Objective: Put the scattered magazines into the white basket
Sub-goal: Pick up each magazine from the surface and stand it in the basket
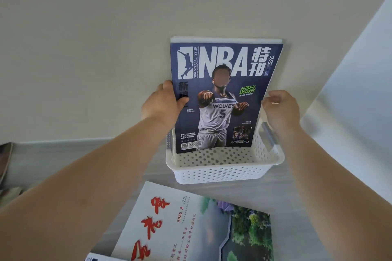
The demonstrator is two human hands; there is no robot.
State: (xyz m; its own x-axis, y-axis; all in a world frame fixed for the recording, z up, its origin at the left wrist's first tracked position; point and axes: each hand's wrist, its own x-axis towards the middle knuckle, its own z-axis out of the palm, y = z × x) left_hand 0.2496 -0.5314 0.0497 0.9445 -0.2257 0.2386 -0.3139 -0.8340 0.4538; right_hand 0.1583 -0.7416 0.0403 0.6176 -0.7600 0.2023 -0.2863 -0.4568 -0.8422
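Grip: left hand [163, 101] clasps left edge of NBA magazine [222, 91], standing in white basket [222, 172]; right hand [280, 110] curled at right edge, hold unclear. Seat bottom edge squarely before release. Red-titled magazine [169, 218] on worktop [297, 197] likely next.

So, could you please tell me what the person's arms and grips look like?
The left forearm and right forearm are bare, no sleeves in view. The left grip and right grip wear no gloves; no watch, bracelet or ring shows.

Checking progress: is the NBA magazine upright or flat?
Upright: the NBA magazine stands in the white basket, left hand and right hand holding its sides.
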